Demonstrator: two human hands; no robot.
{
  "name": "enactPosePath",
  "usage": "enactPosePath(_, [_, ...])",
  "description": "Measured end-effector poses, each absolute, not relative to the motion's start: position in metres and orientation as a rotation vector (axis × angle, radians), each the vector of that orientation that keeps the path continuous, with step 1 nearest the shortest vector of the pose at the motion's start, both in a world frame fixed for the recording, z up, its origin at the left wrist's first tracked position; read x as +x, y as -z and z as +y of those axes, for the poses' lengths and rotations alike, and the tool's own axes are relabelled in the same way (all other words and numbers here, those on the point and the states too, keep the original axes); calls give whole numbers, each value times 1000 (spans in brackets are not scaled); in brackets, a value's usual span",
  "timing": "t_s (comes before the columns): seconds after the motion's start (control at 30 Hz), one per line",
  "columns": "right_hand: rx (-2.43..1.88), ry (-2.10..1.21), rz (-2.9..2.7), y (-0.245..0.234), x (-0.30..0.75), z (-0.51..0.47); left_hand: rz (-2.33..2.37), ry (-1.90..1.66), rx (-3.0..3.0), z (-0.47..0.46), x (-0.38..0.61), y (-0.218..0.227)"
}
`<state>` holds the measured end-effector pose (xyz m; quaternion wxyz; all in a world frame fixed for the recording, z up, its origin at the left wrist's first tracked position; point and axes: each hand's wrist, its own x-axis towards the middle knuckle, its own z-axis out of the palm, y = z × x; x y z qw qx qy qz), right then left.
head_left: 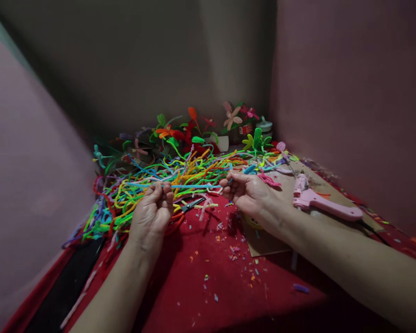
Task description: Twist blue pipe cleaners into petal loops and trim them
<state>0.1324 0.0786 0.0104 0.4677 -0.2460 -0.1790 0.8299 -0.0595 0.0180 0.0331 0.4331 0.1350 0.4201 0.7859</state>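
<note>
Head view: at frame centre, a thin light-blue fuzzy pipe cleaner [194,186] is held straight, pinched in the bare left hand [152,206] and the bare right hand [245,192]; presumably light, soft and easily bent, it is best gripped near both ends

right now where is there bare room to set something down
Barest is the near red cloth, between left forearm and right forearm, in front of the scissors, though scraps dot it. It's crowded beyond the held blue pipe cleaner, where more pipe cleaners heap up, and at right, where the pink glue gun lies on cardboard.
</note>
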Motion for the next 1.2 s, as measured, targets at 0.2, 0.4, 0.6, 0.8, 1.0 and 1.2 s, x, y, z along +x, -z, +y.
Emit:
enactPosePath(0.2, [-380,-1961,-461,-12,136,88,1017,-1971,423,15,-55,-31])
enactPosePath(0.4, [-355,-2072,-948,-2,124,64,1004,-1855,508,12,-39,-23])
enactPosePath(0.6, [-480,-1918,-1250,5,120,51,1046,-1562,832,1,-17,-13])
enactPosePath(0.8, [-615,-1838,-1080,-2,126,58,1932,-979,1533,-4,-62,-34])
enactPosePath(1.0, [-588,-1903,-973,1,127,61,2349,163,2201,-8,-98,-17])
enactPosePath(1.2, [-580,-1897,-943,4,124,64,2406,279,2276,-12,-104,-10])
